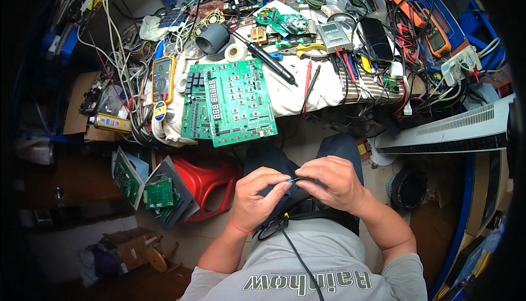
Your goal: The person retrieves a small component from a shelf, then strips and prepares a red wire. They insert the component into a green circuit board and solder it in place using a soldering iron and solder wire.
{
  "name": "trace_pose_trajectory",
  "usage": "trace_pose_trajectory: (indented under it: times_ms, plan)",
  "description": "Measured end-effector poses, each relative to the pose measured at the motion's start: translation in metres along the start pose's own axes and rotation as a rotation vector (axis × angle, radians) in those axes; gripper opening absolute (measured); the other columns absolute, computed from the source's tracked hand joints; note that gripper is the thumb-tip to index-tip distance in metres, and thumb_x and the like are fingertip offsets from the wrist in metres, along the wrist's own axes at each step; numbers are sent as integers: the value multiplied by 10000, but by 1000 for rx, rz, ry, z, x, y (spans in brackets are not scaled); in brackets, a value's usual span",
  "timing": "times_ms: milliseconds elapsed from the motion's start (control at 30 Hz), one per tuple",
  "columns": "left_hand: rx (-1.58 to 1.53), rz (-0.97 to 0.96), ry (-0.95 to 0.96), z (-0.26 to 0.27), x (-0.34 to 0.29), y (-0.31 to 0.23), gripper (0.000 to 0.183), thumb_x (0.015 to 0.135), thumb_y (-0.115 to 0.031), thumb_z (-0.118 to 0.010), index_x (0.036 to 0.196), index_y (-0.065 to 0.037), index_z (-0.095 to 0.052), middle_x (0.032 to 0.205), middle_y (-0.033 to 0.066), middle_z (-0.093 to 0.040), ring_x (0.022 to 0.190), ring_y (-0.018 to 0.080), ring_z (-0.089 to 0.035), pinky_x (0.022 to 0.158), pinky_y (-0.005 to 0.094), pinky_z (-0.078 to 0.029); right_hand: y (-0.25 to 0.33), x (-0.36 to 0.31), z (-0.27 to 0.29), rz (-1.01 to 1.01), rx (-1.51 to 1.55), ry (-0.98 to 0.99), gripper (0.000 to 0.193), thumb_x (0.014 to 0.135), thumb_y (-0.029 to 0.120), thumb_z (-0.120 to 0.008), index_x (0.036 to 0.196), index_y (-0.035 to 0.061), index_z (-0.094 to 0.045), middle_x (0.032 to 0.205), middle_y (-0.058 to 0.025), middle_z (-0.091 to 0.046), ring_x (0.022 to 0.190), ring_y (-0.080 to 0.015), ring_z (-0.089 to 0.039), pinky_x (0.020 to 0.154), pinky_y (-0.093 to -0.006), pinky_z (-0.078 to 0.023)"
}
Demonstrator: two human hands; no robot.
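Note:
Above my lap, my left hand (257, 194) and my right hand (333, 185) meet with fingertips almost touching. A small thin piece, blue at one end and dark at the other (291, 180), is pinched between them; its kind is too small to make out. My left thumb and index finger close on the blue end, and the right fingers close on the dark end. In front of the hands, a green circuit board with push buttons and a digit display (241, 101) lies at the bench edge, overlapping another green board (193, 116).
A yellow multimeter (163, 79), a black soldering iron (271, 62), red and black probes (308, 84), and a grey meter (334, 35) crowd the bench. Below stand a red stool (205, 183) and leaning boards (159, 193). A white slatted unit (455, 125) juts in at right.

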State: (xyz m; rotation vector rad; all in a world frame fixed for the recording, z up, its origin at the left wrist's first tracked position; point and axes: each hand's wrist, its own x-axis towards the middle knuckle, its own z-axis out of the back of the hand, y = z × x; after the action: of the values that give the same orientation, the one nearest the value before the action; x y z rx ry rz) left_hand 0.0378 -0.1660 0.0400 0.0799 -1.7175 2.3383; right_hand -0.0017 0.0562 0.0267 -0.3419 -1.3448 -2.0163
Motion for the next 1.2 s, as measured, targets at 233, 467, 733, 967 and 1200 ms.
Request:
trace_pose_trajectory:
  times_ms: [233, 467, 733, 967, 1200]
  plan:
    - [-276, 231, 54, 3, -2, 2, 133, 878, 17, -810, 1007, 29, -778, 964, 113, -758, 846, 158, -715, 749, 276, -565, -2, 1, 4, 149, -176, 36, 226, 811, 109, -860, 995, 67, -735, 904, -38, -749, 744, -233, -717, 635, -336, -528]
    - [-196, 130, 49, 2, -4, 2, 131, 884, 28, -802, 1012, 33, -777, 975, 119, -756, 876, 161, -726, 769, 274, -579, 4, -10, 2, -484, 407, 202, 159, 994, 172, -724, 1023, 19, -752, 820, -60, -743, 695, -144, -701, 620, -279, -501]
    - [-329, 277, 6, 1, -6, 3, 115, 900, 28, -789, 1013, 44, -774, 985, 111, -752, 874, 142, -717, 772, 258, -574, 4, -9, -3, -364, 178, -11, 196, 992, 215, -716, 1067, 39, -760, 898, -53, -747, 731, -173, -706, 611, -282, -487]
    - [-339, 284, 58, 1, -2, 0, 113, 903, 27, -787, 1015, 43, -774, 977, 109, -751, 871, 140, -713, 775, 259, -577, -3, -2, 7, 238, -321, 34, 165, 851, 186, -826, 941, 88, -729, 876, -15, -721, 731, -173, -692, 613, -331, -464]
    - [-23, 30, 79, 4, 2, -5, 134, 848, 45, -809, 975, 19, -775, 922, 116, -746, 827, 188, -713, 736, 289, -559, -2, -19, -1, -746, 668, 251, 175, 1011, 199, -704, 964, 31, -707, 818, -32, -704, 671, -153, -666, 616, -292, -509]
